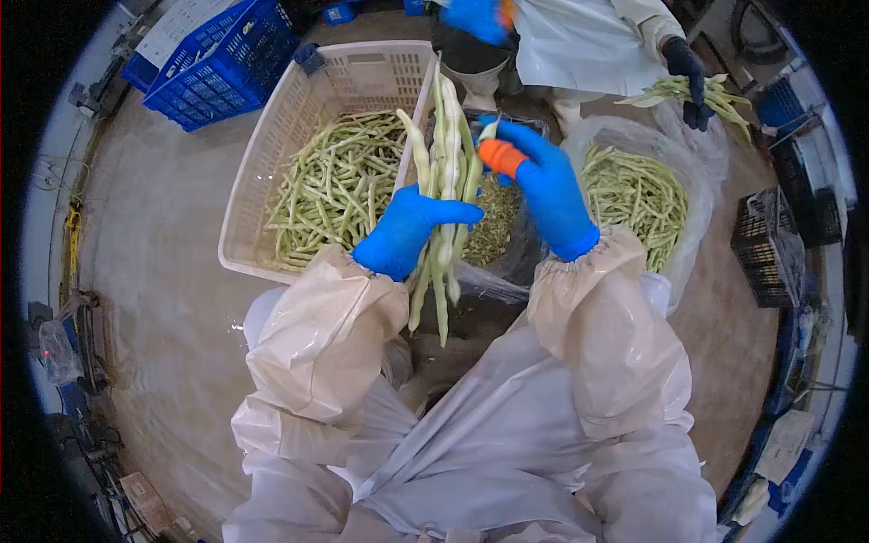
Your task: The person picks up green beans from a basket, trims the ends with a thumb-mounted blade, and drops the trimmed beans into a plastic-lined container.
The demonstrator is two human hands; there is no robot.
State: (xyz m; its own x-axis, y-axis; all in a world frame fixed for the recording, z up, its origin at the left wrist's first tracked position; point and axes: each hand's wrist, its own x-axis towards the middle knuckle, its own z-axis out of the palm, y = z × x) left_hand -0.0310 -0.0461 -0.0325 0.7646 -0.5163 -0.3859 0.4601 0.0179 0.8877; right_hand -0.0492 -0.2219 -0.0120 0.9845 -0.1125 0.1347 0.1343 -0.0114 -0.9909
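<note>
Left hand [407, 233] is clamped around a bundle of beans [445, 136], gripping low so the long pods stand upright and fan out above the fist, tops level with the other hand. Right hand [548, 185] is closed on an orange-handled tool [500, 156] (blade hidden, can't tell what kind), held just beside the upper pods, probably so it can reach the ends. Hands are close together but not touching.

A dark bag of scraps [496, 222] sits directly under and between the hands, likely placed to catch bits. A white basket [244, 195] of beans lies just left of the left hand, and a clear bag [697, 181] of beans just right of the right hand, both within easy reach. Beyond the hands, a co-worker's dark-gloved hand [690, 72] holds more beans.
</note>
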